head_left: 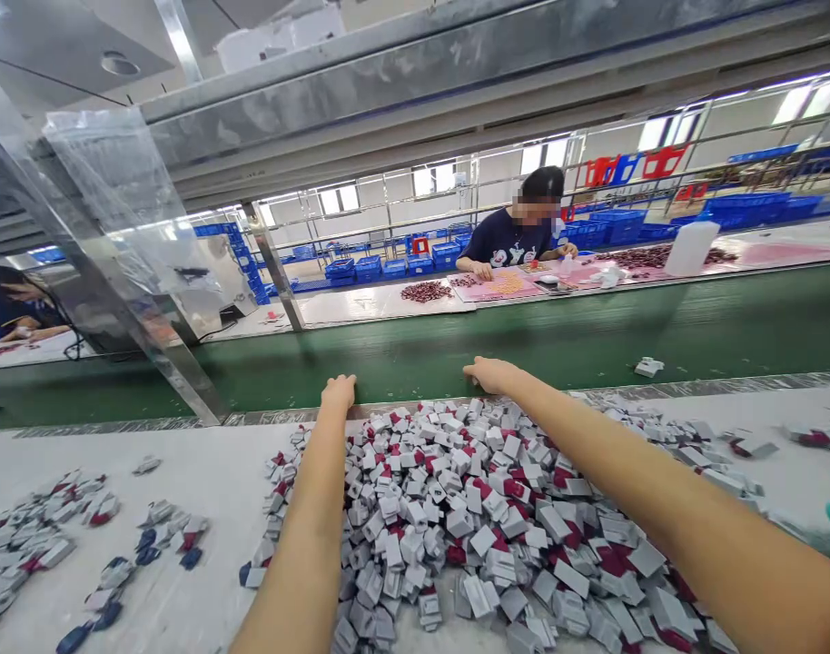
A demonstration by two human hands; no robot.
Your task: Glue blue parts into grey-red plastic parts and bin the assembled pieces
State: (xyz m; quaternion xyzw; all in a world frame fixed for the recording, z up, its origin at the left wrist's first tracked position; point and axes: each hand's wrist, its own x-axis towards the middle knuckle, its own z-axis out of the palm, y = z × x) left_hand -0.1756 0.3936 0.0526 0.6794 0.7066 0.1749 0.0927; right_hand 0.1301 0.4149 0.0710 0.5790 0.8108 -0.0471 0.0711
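Both bare arms stretch forward across a large heap of small light-grey and dark-red plastic parts (449, 509). At the heap's far left edge, beside the metal strip, is my left hand (339, 391); its fingers bend down away from me and their tips are hidden. My right hand (493, 374) hovers over or rests at the near side of the green conveyor belt (401, 350), just beyond the heap, with fingers curled toward the left. No held part shows in either hand, but the undersides are out of sight.
Smaller groups of grey parts (30, 545) and dark-blue pieces (146, 549) lie at left. One grey part (649, 367) sits on the belt. Across it a co-worker (517, 232) handles small pieces near a white bottle (691, 247). A slanted metal post (163, 363) stands left.
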